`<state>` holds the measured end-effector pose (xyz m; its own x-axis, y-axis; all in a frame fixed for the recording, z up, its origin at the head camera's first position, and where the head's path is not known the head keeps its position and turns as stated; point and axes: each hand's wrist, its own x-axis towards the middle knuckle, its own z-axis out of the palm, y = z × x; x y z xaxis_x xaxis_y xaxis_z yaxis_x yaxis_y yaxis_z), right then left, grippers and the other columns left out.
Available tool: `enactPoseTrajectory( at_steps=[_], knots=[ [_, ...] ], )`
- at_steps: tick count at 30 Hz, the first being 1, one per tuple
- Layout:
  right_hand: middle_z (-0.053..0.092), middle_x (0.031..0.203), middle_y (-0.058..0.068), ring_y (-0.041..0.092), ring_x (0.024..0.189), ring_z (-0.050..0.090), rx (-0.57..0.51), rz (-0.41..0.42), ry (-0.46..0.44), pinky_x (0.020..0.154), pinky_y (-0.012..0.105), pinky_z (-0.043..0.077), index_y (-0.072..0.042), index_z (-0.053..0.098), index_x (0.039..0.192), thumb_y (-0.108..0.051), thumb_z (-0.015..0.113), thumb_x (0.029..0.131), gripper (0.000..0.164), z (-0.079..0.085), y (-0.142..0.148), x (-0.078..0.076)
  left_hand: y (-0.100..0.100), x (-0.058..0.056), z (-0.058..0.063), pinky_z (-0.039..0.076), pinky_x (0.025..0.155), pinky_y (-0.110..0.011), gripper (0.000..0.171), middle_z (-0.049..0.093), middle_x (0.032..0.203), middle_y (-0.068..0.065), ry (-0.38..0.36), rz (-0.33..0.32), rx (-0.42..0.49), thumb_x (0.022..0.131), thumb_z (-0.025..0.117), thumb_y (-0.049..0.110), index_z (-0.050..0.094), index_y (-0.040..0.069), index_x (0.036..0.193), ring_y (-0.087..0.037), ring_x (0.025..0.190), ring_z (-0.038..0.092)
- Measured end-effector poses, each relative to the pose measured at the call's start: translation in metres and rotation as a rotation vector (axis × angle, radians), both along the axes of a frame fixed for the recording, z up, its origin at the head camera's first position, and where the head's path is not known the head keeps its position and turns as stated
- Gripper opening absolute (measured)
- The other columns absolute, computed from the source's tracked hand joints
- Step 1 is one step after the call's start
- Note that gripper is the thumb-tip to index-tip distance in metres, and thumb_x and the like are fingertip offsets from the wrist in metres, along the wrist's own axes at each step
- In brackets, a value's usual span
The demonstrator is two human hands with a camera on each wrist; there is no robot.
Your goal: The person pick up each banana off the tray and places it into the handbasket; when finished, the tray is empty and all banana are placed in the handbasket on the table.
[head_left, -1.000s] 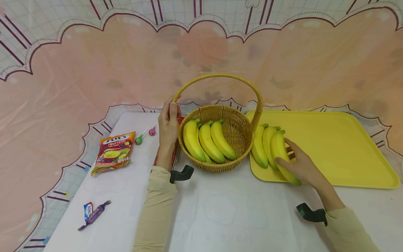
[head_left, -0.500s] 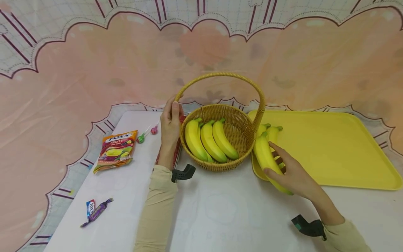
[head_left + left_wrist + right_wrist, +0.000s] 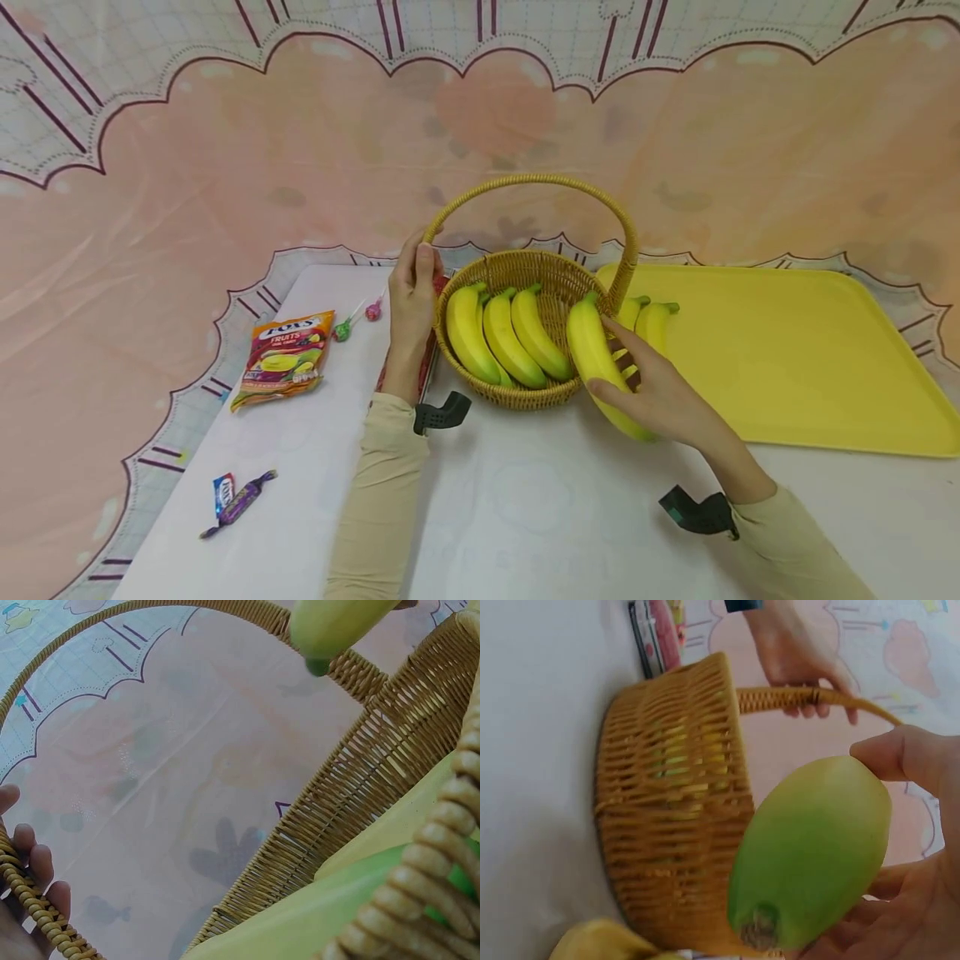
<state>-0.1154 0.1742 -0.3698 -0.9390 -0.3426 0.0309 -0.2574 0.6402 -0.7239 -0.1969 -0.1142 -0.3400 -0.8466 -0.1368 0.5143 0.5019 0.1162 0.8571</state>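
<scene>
Right grip (image 3: pixel 654 395) — curled round banana (image 3: pixel 596 348), near basket (image 3: pixel 531 401)

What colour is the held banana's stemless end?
The banana's end is mostly green, clearest in the right wrist view.

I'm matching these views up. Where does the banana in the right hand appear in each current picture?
Head: held banana, right of and below centre.
Left wrist: held banana, top edge, right of centre, partly cut off.
Right wrist: held banana, right of and below centre.
Shared landmark: the basket handle.
</scene>
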Motion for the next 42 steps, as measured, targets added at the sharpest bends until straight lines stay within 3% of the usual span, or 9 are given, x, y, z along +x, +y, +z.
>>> enactPoseTrajectory(
  at_steps=[9,14,19,27,31,38,42],
  knots=[
    [0.051,0.117,0.006,0.020,0.095,0.051,-0.024,-0.008,-0.063,0.076,0.031,0.044,-0.015,0.017,0.152,-0.048,0.064,0.086,0.087,0.008,-0.030,-0.023,-0.003,-0.001,-0.001,0.036,0.069,-0.021,0.032,0.044,0.085,-0.029,-0.008,-0.009,0.002,0.103,0.036,0.011,0.052,-0.004,0.125,-0.007,0.071,0.042],
    [0.052,0.122,0.006,0.022,0.101,0.053,-0.032,-0.004,-0.071,0.080,0.034,0.047,-0.018,0.018,0.152,-0.052,0.064,0.085,0.088,0.009,-0.048,-0.038,-0.002,-0.001,-0.001,0.036,0.069,-0.020,0.031,0.044,0.085,-0.031,-0.008,-0.014,0.013,0.102,0.036,0.010,0.052,-0.005,0.125,-0.005,0.071,0.043],
    [0.052,0.125,0.009,0.024,0.106,0.055,-0.010,-0.018,-0.086,0.084,0.037,0.049,-0.015,0.018,0.151,-0.056,0.060,0.085,0.089,0.006,-0.068,-0.053,-0.002,-0.001,-0.002,0.036,0.066,-0.020,0.031,0.044,0.083,-0.029,0.003,-0.012,0.016,0.102,0.036,0.010,0.053,-0.005,0.124,-0.005,0.069,0.042],
    [0.056,0.116,0.011,0.022,0.090,0.056,0.036,-0.010,-0.066,0.074,0.031,0.048,-0.008,0.021,0.150,-0.050,0.062,0.086,0.086,-0.006,-0.091,-0.071,-0.001,-0.001,-0.002,0.035,0.064,-0.021,0.032,0.044,0.084,-0.030,-0.007,-0.025,0.007,0.103,0.036,0.011,0.053,-0.005,0.125,-0.006,0.067,0.041],
    [0.057,0.119,0.013,0.023,0.095,0.058,0.078,-0.010,-0.087,0.079,0.034,0.049,-0.006,0.020,0.150,-0.050,0.062,0.086,0.088,-0.013,-0.098,-0.081,0.000,-0.002,-0.001,0.036,0.064,-0.021,0.032,0.044,0.083,-0.030,-0.003,-0.029,0.002,0.102,0.036,0.011,0.054,-0.004,0.124,-0.006,0.067,0.041],
    [0.055,0.125,0.015,0.026,0.106,0.056,0.096,0.004,-0.116,0.090,0.040,0.047,-0.004,0.018,0.150,-0.052,0.063,0.085,0.093,-0.020,-0.109,-0.089,-0.002,-0.002,-0.001,0.037,0.066,-0.019,0.031,0.045,0.082,-0.023,-0.003,-0.019,0.004,0.102,0.037,0.012,0.055,-0.004,0.124,-0.006,0.069,0.043],
    [0.055,0.120,0.016,0.026,0.100,0.055,0.065,0.028,-0.131,0.087,0.040,0.047,-0.006,0.017,0.151,-0.053,0.058,0.087,0.089,-0.021,-0.114,-0.088,-0.003,-0.002,-0.001,0.037,0.066,-0.019,0.032,0.045,0.082,-0.022,-0.005,-0.011,0.007,0.102,0.037,0.012,0.054,-0.003,0.124,-0.006,0.069,0.043]
  ],
)
